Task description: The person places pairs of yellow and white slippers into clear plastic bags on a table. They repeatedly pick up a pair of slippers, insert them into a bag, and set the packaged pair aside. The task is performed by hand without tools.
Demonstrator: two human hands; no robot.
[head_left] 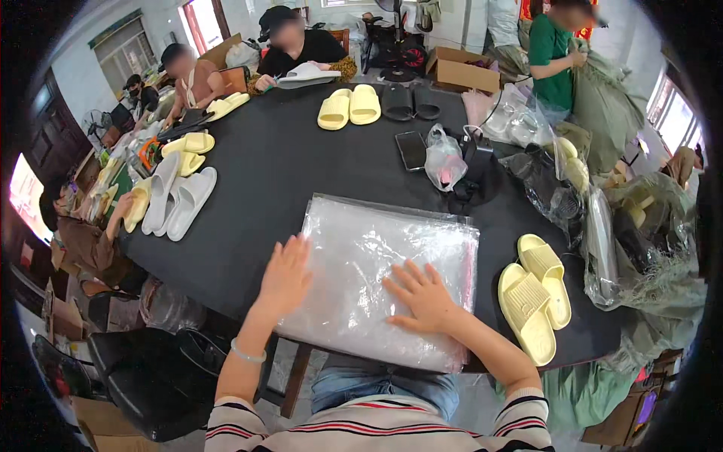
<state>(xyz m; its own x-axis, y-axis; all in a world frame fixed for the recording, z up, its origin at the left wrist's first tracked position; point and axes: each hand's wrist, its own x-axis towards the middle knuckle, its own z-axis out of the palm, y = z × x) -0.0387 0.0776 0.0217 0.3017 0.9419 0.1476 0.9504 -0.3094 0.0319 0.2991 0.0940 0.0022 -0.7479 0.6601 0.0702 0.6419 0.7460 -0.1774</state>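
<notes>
A flat stack of clear plastic bags [361,264] lies at the near edge of the black table, its right border showing a pink strip. My left hand [286,277] rests flat along the stack's left side, fingers stretched forward. On the right half of the stack, my right hand [423,295] is pressed flat with its fingers spread. Neither hand grips anything. A pair of yellow slide sandals [531,300] sits just to the right of the stack, one partly over the other.
Beyond the stack lie a phone [411,151] and a small knotted plastic bag [445,160]. Yellow slides [349,107] and black slides [410,102] stand at the far edge, white slides [190,203] at the left. Several people work around the table. Sacks [651,264] crowd the right.
</notes>
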